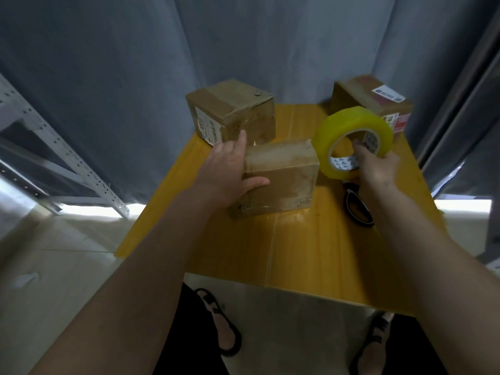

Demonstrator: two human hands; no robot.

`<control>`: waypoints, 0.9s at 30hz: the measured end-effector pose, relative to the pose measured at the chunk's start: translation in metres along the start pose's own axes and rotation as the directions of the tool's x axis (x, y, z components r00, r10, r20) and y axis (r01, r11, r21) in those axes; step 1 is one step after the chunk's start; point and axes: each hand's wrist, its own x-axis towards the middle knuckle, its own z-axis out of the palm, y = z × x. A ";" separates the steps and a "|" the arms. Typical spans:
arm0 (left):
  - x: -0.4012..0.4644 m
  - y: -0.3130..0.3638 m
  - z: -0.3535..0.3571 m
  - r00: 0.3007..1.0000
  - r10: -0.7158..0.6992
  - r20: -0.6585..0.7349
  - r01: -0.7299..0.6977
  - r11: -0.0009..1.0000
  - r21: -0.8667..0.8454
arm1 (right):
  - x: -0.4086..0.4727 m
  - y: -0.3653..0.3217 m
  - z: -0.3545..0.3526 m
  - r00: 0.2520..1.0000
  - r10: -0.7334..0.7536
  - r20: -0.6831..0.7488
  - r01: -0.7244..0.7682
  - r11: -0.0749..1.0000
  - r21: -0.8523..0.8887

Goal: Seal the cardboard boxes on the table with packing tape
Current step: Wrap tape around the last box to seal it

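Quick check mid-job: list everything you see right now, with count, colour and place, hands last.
cardboard boxes: 3, brown; near box at table centre, far-left box, far-right box at the back corners
tape roll: 1, yellow, held above the table, right of the near box
scissors: 1, black, on the table's right side
table: 1, yellow
curtain: grey, behind
metal rack: 1, white, left
left hand: holds the near box's left end
right hand: grips the tape roll
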 end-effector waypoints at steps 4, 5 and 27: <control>0.002 0.004 -0.006 0.995 0.051 0.084 -0.062 0.990 0.128 | -0.004 0.008 0.002 0.999 0.034 -0.019 -0.033 0.998 0.056; 0.004 0.006 -0.007 0.992 0.042 0.115 -0.062 0.981 0.184 | -0.004 0.009 0.002 0.999 0.025 -0.022 -0.024 0.998 0.052; 0.020 0.048 0.001 0.949 -0.260 0.179 0.233 0.959 0.158 | 0.001 0.006 -0.005 0.991 0.121 0.064 -0.119 0.993 -0.024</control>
